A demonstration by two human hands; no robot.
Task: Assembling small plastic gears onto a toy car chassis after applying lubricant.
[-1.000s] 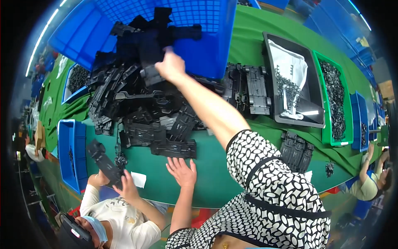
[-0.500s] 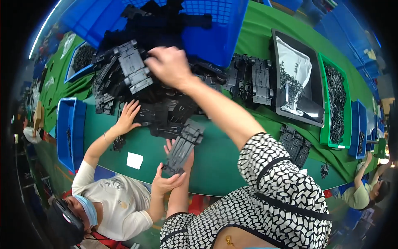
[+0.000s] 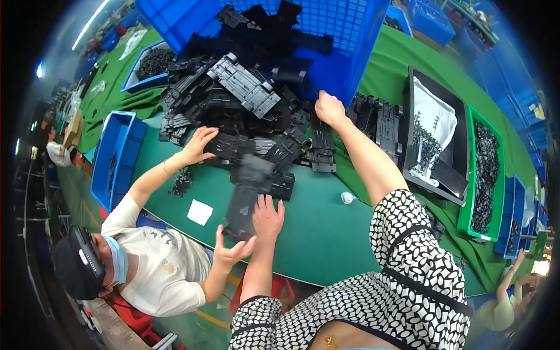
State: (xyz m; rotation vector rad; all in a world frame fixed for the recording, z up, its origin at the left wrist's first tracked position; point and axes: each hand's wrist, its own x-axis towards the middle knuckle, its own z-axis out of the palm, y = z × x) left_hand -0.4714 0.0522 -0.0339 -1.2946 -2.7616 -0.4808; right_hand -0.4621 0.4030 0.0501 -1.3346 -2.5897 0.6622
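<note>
My right hand [image 3: 331,109] is closed at the front lower corner of the large blue crate [image 3: 280,41]; what its fingers grip is hidden. Just below it lies a long black plastic chassis [image 3: 322,146], part of a heap of similar black chassis parts [image 3: 245,84]. My left hand [image 3: 268,220] is open, fingers stretched out over the green table [image 3: 309,233]. Beside it a motion-blurred black chassis [image 3: 242,201] is above a co-worker's upturned hand [image 3: 233,252]. The co-worker's other hand [image 3: 200,146] rests at the heap's near left edge.
Left stand blue bins [image 3: 119,157] of small parts. At right are a black tray [image 3: 434,134] with a white bag and small black pieces, and a green bin [image 3: 484,175] full of black pieces. A white paper [image 3: 200,212] and small white object [image 3: 347,198] lie on the table.
My right hand has moved right, from above the heap to the crate's corner. The chassis near my left hand has shifted and blurred. The whole view has swung left.
</note>
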